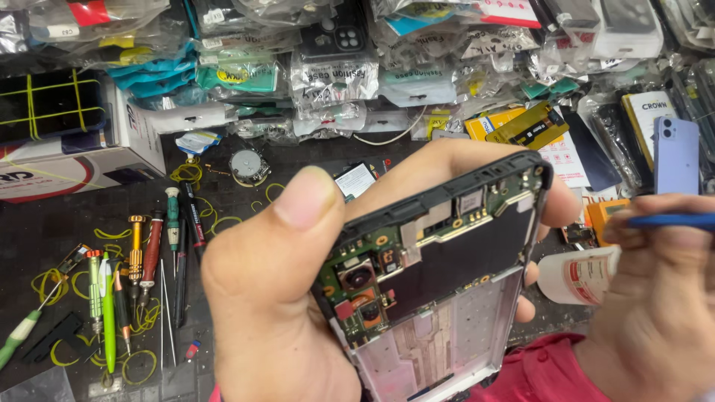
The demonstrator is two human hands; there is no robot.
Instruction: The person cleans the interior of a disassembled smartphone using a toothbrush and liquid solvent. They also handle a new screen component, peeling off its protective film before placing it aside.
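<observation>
The left hand [275, 298] is clamped around an opened phone [439, 275], held tilted above the dark bench [45, 223]; its green circuit board, camera modules and pale metal frame are bared. The right hand [655, 298] pinches a thin blue tool [670, 220] just beside it.

Screwdrivers [141, 260] lying side by side, yellow rubber bands [138, 368] scattered, bagged phone cases [335, 71] piled behind, white bottle [577, 275].

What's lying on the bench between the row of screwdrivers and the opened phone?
In the head view, only the left hand, gripping the opened phone, fills the stretch right of the screwdrivers.
</observation>
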